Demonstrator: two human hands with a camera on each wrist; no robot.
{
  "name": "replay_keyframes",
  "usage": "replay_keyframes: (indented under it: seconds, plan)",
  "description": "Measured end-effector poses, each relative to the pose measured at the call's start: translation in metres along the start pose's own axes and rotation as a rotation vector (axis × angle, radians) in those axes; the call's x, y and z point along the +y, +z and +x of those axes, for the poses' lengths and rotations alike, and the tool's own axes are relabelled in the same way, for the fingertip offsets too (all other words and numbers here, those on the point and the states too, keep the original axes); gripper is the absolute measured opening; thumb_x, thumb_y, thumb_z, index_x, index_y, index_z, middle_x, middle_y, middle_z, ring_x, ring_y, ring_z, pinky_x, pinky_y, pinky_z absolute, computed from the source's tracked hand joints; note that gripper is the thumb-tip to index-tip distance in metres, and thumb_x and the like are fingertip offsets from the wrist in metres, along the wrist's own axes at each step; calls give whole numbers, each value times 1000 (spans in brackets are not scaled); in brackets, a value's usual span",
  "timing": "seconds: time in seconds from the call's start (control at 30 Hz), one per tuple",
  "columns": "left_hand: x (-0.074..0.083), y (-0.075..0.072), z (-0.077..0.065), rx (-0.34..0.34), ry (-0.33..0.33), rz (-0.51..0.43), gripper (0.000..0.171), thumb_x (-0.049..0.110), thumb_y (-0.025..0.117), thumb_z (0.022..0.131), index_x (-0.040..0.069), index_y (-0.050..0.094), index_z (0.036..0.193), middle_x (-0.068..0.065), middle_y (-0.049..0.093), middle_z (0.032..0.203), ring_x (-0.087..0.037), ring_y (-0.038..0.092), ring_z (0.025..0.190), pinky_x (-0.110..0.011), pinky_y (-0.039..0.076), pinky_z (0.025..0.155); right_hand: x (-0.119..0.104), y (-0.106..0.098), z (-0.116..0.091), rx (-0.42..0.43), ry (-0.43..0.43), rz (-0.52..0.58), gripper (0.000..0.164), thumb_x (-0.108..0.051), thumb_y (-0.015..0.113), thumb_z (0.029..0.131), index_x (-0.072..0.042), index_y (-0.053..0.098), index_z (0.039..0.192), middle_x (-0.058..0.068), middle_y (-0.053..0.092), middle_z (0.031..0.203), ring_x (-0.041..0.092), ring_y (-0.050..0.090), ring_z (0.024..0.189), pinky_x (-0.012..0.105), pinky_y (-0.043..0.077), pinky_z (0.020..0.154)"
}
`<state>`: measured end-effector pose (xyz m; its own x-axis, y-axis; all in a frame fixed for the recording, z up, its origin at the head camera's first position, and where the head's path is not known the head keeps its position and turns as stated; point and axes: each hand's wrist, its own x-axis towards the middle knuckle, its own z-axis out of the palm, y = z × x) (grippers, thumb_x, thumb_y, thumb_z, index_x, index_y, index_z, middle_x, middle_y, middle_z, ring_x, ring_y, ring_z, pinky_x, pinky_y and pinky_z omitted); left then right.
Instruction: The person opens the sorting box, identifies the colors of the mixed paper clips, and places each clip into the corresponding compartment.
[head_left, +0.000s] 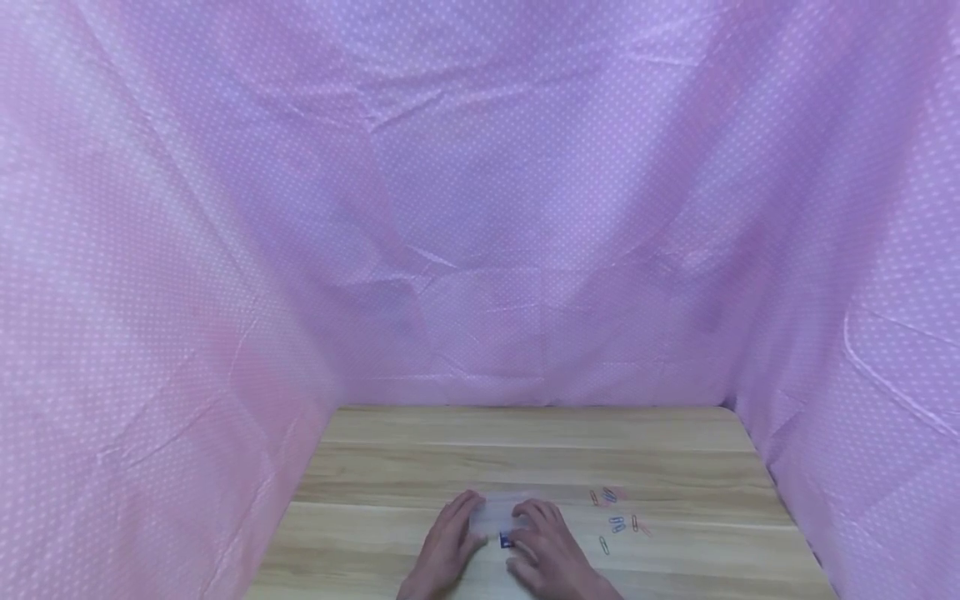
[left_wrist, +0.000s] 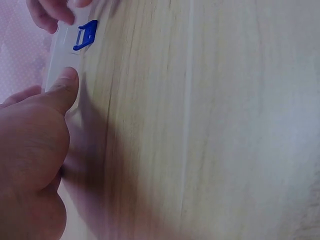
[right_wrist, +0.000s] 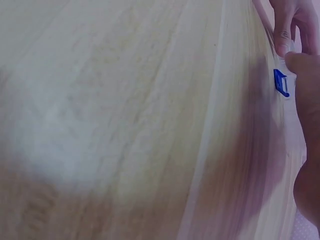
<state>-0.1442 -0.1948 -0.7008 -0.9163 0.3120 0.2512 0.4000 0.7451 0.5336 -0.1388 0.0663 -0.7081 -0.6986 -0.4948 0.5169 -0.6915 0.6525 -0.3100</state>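
A clear plastic box point(head_left: 497, 510) with a blue latch point(head_left: 506, 540) on its near side lies on the table between the two hands. At its left end, my left hand point(head_left: 447, 542) holds it, the thumb along the near side and the fingers reaching around the far side. My right hand point(head_left: 551, 546) is over the right end, with bent, spread fingers around the latch and its thumb apart from the near side. In the left wrist view, the latch point(left_wrist: 87, 35) sticks out between the left thumb and the right fingertips. The right hand covers the box's right end.
Several paper clips point(head_left: 617, 524) in red, blue, pink and green lie scattered right of the right hand. The wood-grain table point(head_left: 375, 467) is enclosed at the back and sides by a pink dotted cloth point(head_left: 480, 208).
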Motion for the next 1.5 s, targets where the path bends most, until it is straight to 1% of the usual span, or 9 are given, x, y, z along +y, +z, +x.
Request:
replay_keyframes:
  seconds: [0.23,0.43,0.6,0.73,0.9,1.07,1.17,1.33,1.5]
  plan:
    - [1,1,-1,-2,-19,-11,59,26,84,100,16,64,155,-12,62,166,-39,61,152,-69,45,130,5,-7,-8,-1,92,-39,51,-39,93,86,-24,76,132,3,71,146,28,63,141,56,59,115]
    - [0,3,-1,-2,-30,-10,61,27,85,99,17,64,155,-11,63,165,-38,61,152,-69,45,131,14,-12,-8,-17,137,-115,52,-34,89,90,-22,74,139,6,71,150,29,65,142,56,58,120]
    - [-1,5,-1,-24,-68,-23,65,30,84,100,17,61,159,-12,61,168,-39,59,154,-67,41,134,19,-17,-6,-49,159,-65,57,-32,88,94,-16,71,146,12,67,158,36,63,147,62,56,124]
    - [0,6,-2,-17,-71,-29,68,31,83,100,16,58,162,-12,60,169,-39,58,155,-68,40,134,19,-18,-3,-73,189,-30,57,-33,88,94,-13,71,146,13,66,160,40,62,149,66,55,124]
    - [0,7,-6,8,-45,-22,66,30,83,101,14,59,161,-13,62,167,-39,60,153,-68,42,131,21,-15,-3,-70,191,-30,55,-32,88,95,-13,73,144,13,68,158,38,63,147,66,55,123]
    - [0,7,-6,14,-50,-27,66,28,84,100,14,60,160,-12,62,167,-38,60,153,-66,43,132,23,-13,-3,-72,196,-30,52,-32,86,96,-14,74,143,11,69,157,36,63,147,64,55,122]
    - [-1,9,-5,6,-70,-45,66,27,84,100,14,61,160,-12,61,168,-39,59,154,-66,43,132,25,-13,-3,-69,186,-41,51,-34,86,96,-15,75,142,10,70,155,33,65,145,62,56,121]
    - [-4,11,-5,-35,-140,-94,66,30,83,102,18,60,163,-14,56,171,-44,55,157,-69,45,130,30,-12,-2,-46,150,-73,49,-36,87,95,-16,77,139,7,74,151,30,67,142,60,55,118]
    - [-7,14,-3,-48,-169,-140,67,32,82,102,19,58,163,-14,57,171,-43,54,158,-68,36,136,33,-14,0,-31,136,-60,49,-34,88,93,-14,78,137,9,76,148,30,69,140,61,56,118]
